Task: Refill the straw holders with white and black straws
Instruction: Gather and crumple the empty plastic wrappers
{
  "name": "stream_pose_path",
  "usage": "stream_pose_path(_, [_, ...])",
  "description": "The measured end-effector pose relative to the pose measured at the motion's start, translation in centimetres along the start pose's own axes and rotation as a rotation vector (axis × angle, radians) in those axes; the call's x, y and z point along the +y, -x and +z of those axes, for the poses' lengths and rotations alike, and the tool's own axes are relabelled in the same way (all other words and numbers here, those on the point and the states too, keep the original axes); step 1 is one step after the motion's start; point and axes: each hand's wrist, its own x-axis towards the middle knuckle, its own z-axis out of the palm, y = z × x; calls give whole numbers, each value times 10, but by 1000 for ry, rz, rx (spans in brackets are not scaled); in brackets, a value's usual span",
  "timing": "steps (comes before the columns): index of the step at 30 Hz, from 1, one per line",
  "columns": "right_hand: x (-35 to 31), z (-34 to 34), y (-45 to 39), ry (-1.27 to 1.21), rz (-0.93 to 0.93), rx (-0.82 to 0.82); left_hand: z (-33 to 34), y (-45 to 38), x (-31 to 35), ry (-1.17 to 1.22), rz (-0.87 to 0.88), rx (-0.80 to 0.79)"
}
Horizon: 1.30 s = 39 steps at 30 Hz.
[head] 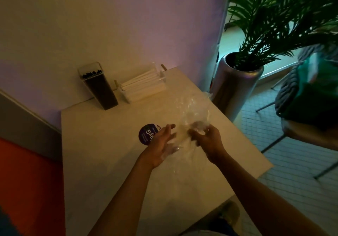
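Note:
A tall clear holder (99, 87) packed with black straws stands at the back of the white table (109, 162), against the wall. Right of it a clear rack (142, 85) holds a stack of white straws lying flat. Over the middle of the table both my hands work a crumpled clear plastic bag (193, 107). My right hand (208, 140) grips its lower end with curled fingers. My left hand (161, 144) has its fingers spread and fairly straight against the bag's side; the plastic blurs the contact.
A round dark purple sticker (146, 133) lies on the table just left of my left hand. A silver planter (236, 85) with a palm stands off the table's right edge. A chair with green cloth (309, 104) stands on the tiled floor at right.

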Motion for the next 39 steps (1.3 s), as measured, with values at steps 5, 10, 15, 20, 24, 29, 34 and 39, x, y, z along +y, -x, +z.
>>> stream_pose_path(5, [4, -24, 0, 386, -312, 13, 24, -13, 8, 127, -248, 21])
stream_pose_path(10, [7, -50, 6, 408, -181, -48, 48, -28, 8, 27, -322, -94])
stream_pose_path(15, [7, -76, 2, 295, -48, -134, 84, -43, -5, -171, -336, -211])
stream_pose_path(20, [9, -116, -5, 477, -150, -131, 107, -56, -17, -356, -172, -251])
stream_pose_path(24, [-4, -146, 1, -249, 123, -180, 126, -57, -16, -351, -125, -214])
stream_pose_path(29, [3, -158, 1, -255, 407, -164, 151, -63, -17, -545, 89, -195])
stream_pose_path(34, [15, -155, -4, -171, 318, -4, 176, -86, -29, -700, 342, -183])
stream_pose_path(39, [8, -172, -5, -188, 132, 269, 207, -106, -39, -771, 347, -241])
